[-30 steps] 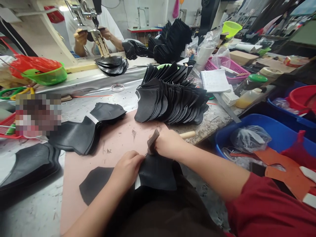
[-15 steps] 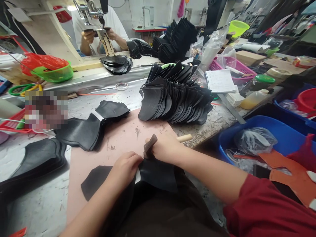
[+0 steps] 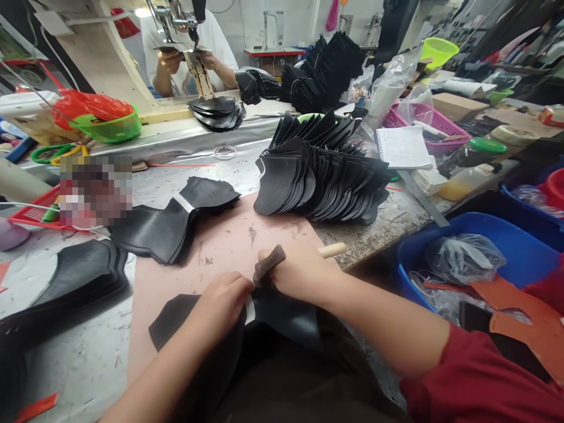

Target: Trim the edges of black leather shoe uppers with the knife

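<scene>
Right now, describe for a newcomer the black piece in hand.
On the workbench, find the pink mat. At its near side is a black piece crossed by a white strip. Unlike the black stacks nearby, it is partly under the left hand.

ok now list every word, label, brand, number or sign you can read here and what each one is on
No text can be read anywhere in this view.
Open notebook: faint marks on the page, too small and blurred to read.
Packet at the right edge: any print is too blurred to read.
Black piece by the right hand: no lettering shows.
Wooden handle: no lettering shows.
</scene>
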### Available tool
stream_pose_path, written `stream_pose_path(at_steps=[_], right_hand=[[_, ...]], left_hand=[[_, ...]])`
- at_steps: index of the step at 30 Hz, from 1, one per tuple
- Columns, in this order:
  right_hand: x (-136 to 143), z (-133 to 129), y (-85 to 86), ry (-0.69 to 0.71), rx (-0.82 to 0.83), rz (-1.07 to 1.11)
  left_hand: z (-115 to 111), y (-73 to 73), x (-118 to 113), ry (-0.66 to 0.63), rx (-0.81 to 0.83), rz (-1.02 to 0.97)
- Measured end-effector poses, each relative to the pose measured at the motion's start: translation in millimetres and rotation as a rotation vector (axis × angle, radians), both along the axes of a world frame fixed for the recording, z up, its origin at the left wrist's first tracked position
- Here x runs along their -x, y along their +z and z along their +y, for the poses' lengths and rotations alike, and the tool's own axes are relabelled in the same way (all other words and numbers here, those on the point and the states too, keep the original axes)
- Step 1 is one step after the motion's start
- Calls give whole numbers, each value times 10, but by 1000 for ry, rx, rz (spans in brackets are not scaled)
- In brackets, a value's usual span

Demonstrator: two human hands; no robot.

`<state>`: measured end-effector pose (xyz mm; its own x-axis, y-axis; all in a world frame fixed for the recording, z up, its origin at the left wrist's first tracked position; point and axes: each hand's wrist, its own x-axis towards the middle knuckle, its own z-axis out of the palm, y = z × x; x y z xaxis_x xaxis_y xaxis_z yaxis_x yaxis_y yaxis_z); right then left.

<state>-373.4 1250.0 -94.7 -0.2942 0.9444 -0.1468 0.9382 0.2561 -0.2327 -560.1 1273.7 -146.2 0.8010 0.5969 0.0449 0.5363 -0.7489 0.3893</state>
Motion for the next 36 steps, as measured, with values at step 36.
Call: stream_pose_path(at_steps=[36], right_hand=[[376,-50,57,110,7,-52]], left_hand=[[97,-4,417,-85,66,-21]])
